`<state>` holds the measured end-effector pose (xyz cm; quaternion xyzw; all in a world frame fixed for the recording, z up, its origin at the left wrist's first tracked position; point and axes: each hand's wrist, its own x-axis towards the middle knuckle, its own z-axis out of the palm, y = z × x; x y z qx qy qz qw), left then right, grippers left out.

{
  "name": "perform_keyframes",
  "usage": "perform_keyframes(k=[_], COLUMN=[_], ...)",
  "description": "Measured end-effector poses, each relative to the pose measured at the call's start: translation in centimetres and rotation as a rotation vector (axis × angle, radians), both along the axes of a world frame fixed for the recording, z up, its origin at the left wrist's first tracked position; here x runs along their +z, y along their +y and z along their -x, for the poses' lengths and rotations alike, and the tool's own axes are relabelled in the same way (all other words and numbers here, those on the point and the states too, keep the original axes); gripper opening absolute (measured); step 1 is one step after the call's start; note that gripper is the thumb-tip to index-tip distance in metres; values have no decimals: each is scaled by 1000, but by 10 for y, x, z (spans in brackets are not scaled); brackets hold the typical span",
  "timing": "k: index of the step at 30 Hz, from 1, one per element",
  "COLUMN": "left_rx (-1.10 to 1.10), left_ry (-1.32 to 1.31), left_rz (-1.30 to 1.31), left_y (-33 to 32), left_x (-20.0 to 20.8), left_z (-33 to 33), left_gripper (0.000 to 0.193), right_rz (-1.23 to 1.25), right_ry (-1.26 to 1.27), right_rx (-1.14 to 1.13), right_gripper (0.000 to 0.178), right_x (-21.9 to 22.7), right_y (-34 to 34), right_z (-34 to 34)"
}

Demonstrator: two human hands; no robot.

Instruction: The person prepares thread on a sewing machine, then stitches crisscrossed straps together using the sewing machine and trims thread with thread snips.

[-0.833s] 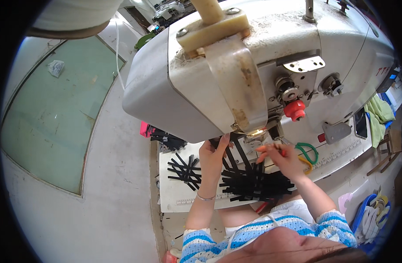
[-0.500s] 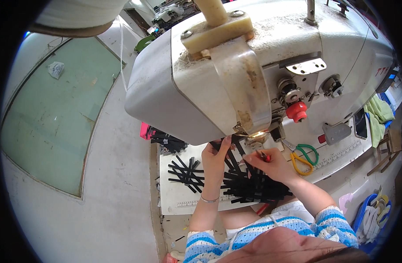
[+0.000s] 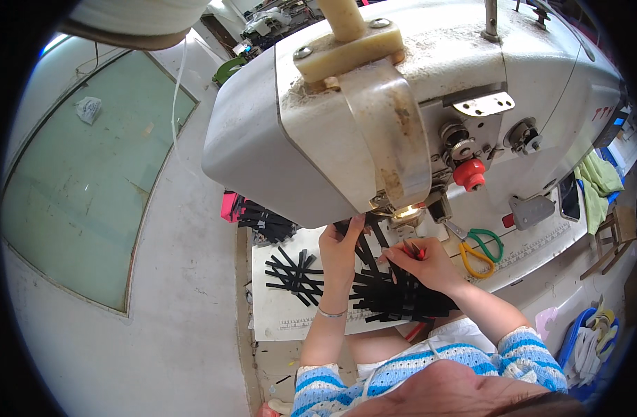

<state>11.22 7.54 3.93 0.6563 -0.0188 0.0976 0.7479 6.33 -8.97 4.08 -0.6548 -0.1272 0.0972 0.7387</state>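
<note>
At the needle area of a large white sewing machine [image 3: 311, 139], my left hand [image 3: 341, 247] pinches a black strap [image 3: 364, 251] close under the lit presser foot. My right hand [image 3: 429, 265] is curled just to the right of it. A small pointed tool with a red part [image 3: 418, 253] sits in that hand; its exact kind is hard to make out. The right fingertips are close to the black straps, and whether they also grip one is unclear. Below both hands lies a thick pile of black straps [image 3: 402, 295], heaped at the table's front edge.
More black straps [image 3: 294, 276] lie crossed on the white table left of my forearm. Scissors with green and yellow handles [image 3: 480, 256] rest at the right. A pink box [image 3: 229, 207] with dark strips stands behind. A phone [image 3: 569, 197] and a blue basket [image 3: 575, 340] are farther right.
My right hand has shifted slightly left and down, its fingers drawn closer together. The left hand stays near the presser foot. The view has tilted a little.
</note>
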Motion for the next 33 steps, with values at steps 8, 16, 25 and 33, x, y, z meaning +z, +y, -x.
perform_keyframes(k=[8,16,25,33], left_rx=[-2,-12,-63,119], left_ry=[-28,31,105,-85], left_rz=[35,49,-276,-233], left_y=[-2,10,-23,-59], left_x=[0,-1,2,-29], left_z=[-2,-7,68,74], left_gripper=[23,17,27,22], right_rz=[225,46,-116,-36], right_ry=[-82,-2,-32,65], right_rx=[-53,-133,-593,-714], right_gripper=[30,32,31,36], right_x=[-2,-14,-30,-30], right_y=[-9,-22,-74,-108], right_z=[-1,3,0,8])
